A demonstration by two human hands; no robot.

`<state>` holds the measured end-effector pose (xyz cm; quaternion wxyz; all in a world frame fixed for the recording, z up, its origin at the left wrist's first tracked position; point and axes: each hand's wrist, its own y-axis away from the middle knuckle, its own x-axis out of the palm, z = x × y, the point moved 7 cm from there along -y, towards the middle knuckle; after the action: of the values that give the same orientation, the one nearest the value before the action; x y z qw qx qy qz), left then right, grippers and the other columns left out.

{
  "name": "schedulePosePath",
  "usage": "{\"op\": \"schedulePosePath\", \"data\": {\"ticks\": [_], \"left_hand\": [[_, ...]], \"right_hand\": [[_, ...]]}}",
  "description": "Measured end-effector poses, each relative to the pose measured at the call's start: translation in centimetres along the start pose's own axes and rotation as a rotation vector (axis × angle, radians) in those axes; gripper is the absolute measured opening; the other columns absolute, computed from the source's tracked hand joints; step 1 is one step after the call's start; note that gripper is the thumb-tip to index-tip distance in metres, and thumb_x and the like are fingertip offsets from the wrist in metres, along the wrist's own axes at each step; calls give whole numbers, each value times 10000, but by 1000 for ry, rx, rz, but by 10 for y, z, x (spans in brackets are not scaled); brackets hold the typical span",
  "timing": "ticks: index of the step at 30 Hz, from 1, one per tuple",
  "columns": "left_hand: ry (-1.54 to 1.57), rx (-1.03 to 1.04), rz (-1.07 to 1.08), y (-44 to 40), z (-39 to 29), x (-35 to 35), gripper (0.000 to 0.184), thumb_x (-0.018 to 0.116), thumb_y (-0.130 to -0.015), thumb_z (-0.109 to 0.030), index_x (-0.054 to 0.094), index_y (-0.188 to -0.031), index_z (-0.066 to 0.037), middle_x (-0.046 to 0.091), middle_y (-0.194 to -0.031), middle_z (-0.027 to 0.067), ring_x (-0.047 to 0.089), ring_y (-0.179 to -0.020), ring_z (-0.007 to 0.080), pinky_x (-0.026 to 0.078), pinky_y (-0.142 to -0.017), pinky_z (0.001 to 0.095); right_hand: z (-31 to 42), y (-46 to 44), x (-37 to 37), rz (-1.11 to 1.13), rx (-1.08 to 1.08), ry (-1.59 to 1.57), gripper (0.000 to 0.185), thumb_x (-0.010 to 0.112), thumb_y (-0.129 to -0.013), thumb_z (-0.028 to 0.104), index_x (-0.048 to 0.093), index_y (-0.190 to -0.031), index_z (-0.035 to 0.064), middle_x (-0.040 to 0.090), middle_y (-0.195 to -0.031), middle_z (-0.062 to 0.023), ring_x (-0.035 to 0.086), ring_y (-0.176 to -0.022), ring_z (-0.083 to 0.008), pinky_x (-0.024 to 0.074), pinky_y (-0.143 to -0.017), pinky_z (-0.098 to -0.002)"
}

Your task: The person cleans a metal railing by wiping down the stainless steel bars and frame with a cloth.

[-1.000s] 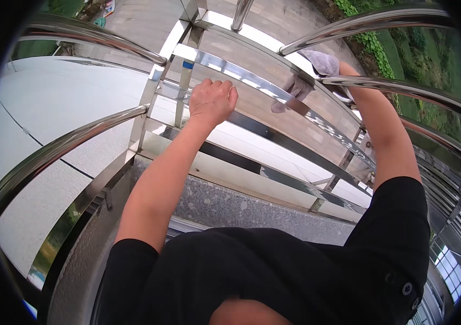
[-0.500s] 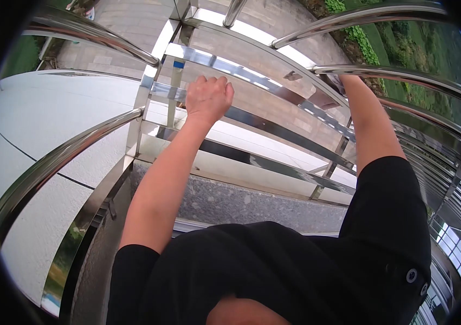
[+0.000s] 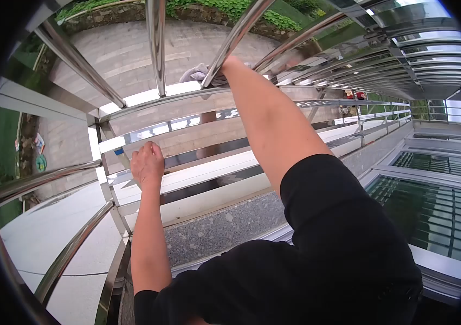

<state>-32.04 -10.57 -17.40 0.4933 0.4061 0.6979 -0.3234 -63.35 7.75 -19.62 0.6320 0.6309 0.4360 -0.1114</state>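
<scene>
My left hand (image 3: 148, 164) is closed at a flat stainless-steel rail (image 3: 187, 157) of the window cage, knuckles up; its fingertips are hidden. My right arm stretches forward to the cage's outer side. There my right hand (image 3: 230, 65) is at a grey cloth (image 3: 193, 73), bunched beside a round upright steel bar (image 3: 237, 39). The bar and wrist hide most of the right fingers. Under the cloth runs the flat steel ledge (image 3: 179, 91) into which the bars are set.
More steel bars (image 3: 157, 49) stand in front and at left. A speckled stone sill (image 3: 225, 222) lies below the rails, with a sliding window (image 3: 431, 211) at right. Far below are paving (image 3: 111, 54) and green plants (image 3: 203, 13). A white surface (image 3: 51, 233) spreads at lower left.
The view has swung toward the right and outward. My right hand, formerly hidden low behind the rails at right, now shows with the cloth at the bars. My left hand remains at its rail.
</scene>
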Motion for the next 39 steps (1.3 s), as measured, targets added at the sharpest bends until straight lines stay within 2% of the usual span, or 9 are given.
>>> {"op": "schedulePosePath", "data": {"ticks": [7, 23, 25, 27, 29, 30, 33, 36, 39], "left_hand": [[-42, -20, 44, 0, -3, 0, 199, 538, -874, -254, 704, -848, -147, 693, -794, 65, 620, -729, 285, 498, -662, 399], [-13, 12, -27, -1, -2, 1, 186, 552, -856, -253, 683, -780, -146, 684, -746, 53, 624, -705, 274, 502, -607, 395], [-10, 1, -15, 0, 0, 3, 187, 550, -856, -252, 680, -780, -142, 684, -746, 57, 624, -706, 277, 501, -608, 395], [-8, 11, -14, 1, -2, 0, 188, 544, -856, -249, 683, -794, -139, 684, -750, 62, 624, -708, 285, 499, -611, 404], [-11, 23, -37, 0, -2, 0, 188, 541, -855, -246, 684, -803, -137, 684, -752, 64, 624, -709, 288, 498, -612, 410], [-36, -31, 25, 0, 2, 4, 216, 521, -878, -268, 698, -839, -152, 692, -792, 45, 622, -750, 284, 503, -652, 412], [-29, -37, 41, 0, 1, 2, 233, 506, -882, -270, 695, -822, -148, 691, -790, 54, 620, -750, 288, 501, -657, 417], [-33, -6, -44, 0, 1, 2, 229, 532, -848, -253, 670, -716, -128, 678, -722, 58, 616, -688, 288, 498, -599, 419], [-29, -13, -40, 0, 1, 1, 230, 535, -845, -257, 666, -706, -129, 677, -719, 55, 614, -680, 289, 498, -601, 414]], "right_hand": [[-17, 4, 5, 56, 112, -89, 308, 689, -826, 247, 672, -1109, 127, 663, -991, -18, 612, -885, -150, 463, -655, -351], [-48, 7, 13, 248, 276, 6, 325, 711, -807, 247, 672, -1117, 157, 667, -1024, 3, 616, -941, -157, 457, -680, -390], [-51, 2, 14, 200, 304, 7, 328, 714, -804, 246, 672, -1118, 160, 668, -1028, 6, 616, -948, -158, 457, -683, -395], [-63, -25, 25, -48, 322, -45, 324, 638, -823, 270, 666, -1144, 242, 645, -1119, 58, 583, -1043, -172, 420, -739, -428], [-54, -4, 14, -157, 277, 40, 347, 593, -835, 309, 660, -1170, 251, 649, -1149, 43, 588, -1058, -178, 416, -753, -418], [-48, 12, 10, -76, 237, 61, 388, 526, -845, 322, 651, -1199, 220, 631, -1231, 6, 594, -1110, -209, 427, -835, -479], [-33, 40, -8, -255, 156, 74, 401, 500, -853, 315, 649, -1198, 178, 629, -1239, -42, 602, -1127, -243, 452, -888, -483], [-19, 41, -9, -336, 38, 40, 415, 491, -844, 339, 650, -1185, 163, 629, -1228, -68, 605, -1121, -265, 477, -904, -445], [-10, 47, -10, -397, 2, 25, 452, 496, -837, 405, 650, -1177, 151, 629, -1220, -87, 601, -1122, -285, 491, -892, -379]]}}
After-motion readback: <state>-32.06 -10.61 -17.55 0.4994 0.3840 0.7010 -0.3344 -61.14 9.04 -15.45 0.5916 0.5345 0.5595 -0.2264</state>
